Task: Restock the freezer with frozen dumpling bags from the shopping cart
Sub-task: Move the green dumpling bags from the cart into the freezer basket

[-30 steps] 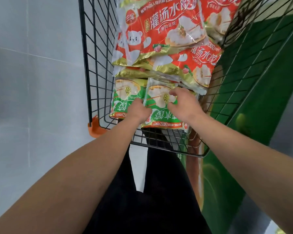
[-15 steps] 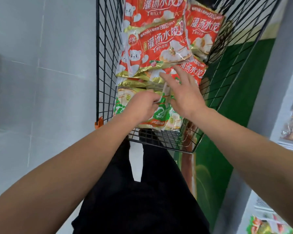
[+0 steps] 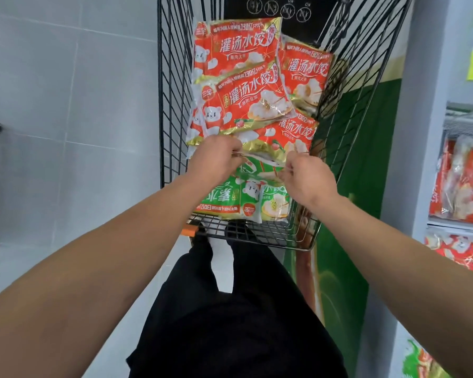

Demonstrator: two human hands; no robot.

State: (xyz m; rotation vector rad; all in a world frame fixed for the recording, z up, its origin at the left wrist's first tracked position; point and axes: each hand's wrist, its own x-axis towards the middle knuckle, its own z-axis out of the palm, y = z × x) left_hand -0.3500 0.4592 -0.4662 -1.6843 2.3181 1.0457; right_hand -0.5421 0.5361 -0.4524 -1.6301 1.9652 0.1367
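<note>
Both hands were on the green bags at the near end of the cart, top edges pinched.

You had the green dumpling bags (image 3: 243, 197) lying flat on the cart floor, and your left hand (image 3: 216, 159) and right hand (image 3: 309, 178) were each curled around the upper seam, fingers closed on the plastic. I'd say lift from both corners together so the pack comes up level, and slide it toward you first, since a red dumpling bag (image 3: 241, 107) overlapped that far edge and looked likely to drag along. More red ones were piled behind it in the shopping cart (image 3: 172, 105), at least four in total. The freezer (image 3: 459, 186) stood just to your right, shelves already holding similar red packs, so it should be a short swing over.
</note>
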